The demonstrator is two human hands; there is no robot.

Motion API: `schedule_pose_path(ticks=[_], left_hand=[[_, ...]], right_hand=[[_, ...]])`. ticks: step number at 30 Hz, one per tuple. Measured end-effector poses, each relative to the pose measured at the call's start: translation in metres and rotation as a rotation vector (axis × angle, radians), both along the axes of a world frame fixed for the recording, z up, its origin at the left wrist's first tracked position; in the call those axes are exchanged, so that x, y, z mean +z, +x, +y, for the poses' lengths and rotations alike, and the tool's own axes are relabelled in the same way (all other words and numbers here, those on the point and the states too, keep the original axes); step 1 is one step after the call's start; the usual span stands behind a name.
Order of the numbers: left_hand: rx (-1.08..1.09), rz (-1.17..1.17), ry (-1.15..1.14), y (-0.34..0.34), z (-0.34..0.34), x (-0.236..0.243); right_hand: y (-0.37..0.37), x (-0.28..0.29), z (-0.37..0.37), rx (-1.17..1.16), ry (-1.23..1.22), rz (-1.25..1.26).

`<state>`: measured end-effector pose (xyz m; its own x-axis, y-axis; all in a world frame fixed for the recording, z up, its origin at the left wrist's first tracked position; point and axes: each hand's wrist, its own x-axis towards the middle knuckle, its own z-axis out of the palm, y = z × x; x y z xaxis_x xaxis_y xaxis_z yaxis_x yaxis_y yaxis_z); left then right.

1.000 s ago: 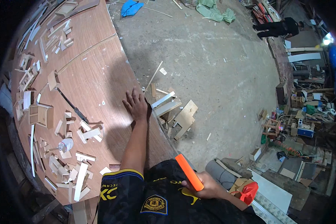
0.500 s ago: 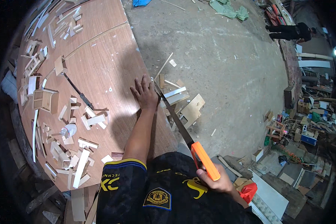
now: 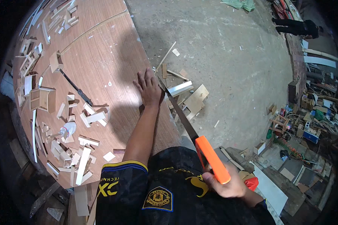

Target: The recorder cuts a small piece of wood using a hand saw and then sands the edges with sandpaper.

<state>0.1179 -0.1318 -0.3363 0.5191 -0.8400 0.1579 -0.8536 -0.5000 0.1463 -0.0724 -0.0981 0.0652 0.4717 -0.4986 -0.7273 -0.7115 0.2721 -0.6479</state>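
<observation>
My left hand (image 3: 150, 92) lies palm down at the table's right edge, fingers stretched out and a little apart. Whatever may be under its palm is hidden. A thin wooden strip (image 3: 166, 56) sticks out past the edge, close to the fingertips. In my right hand (image 3: 228, 183) is a handsaw (image 3: 184, 119) with an orange handle. Its dark blade slants up and left along the table edge, its tip beside my left fingers. My right fingers are wrapped around the handle, close to my body.
Wooden offcuts (image 3: 196, 99) lie on the floor below the table edge. Small wooden pieces and box-like parts (image 3: 47, 99) cover the table's left side, near a dark slender tool (image 3: 76, 87). Another person (image 3: 294, 28) stands far right, above piled materials and a blue box (image 3: 311, 138).
My right hand and the saw have moved slightly right and back toward my body. My left hand keeps its place at the table edge. The whole view has shifted a little.
</observation>
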Motion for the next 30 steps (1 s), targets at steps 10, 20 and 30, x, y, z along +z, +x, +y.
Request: schedule_pose_path(ticks=[10,20,30], left_hand=[[0.016,0.004,-0.046,0.002,-0.001,-0.015],[0.031,-0.003,0.095,0.003,0.001,-0.002],[0.036,0.015,0.115,-0.002,-0.006,0.009]], right_hand=[[0.019,0.002,-0.003,0.130,0.129,0.136],[-0.022,-0.022,0.021,0.112,0.039,0.000],[-0.054,-0.068,0.051,-0.086,0.000,0.007]])
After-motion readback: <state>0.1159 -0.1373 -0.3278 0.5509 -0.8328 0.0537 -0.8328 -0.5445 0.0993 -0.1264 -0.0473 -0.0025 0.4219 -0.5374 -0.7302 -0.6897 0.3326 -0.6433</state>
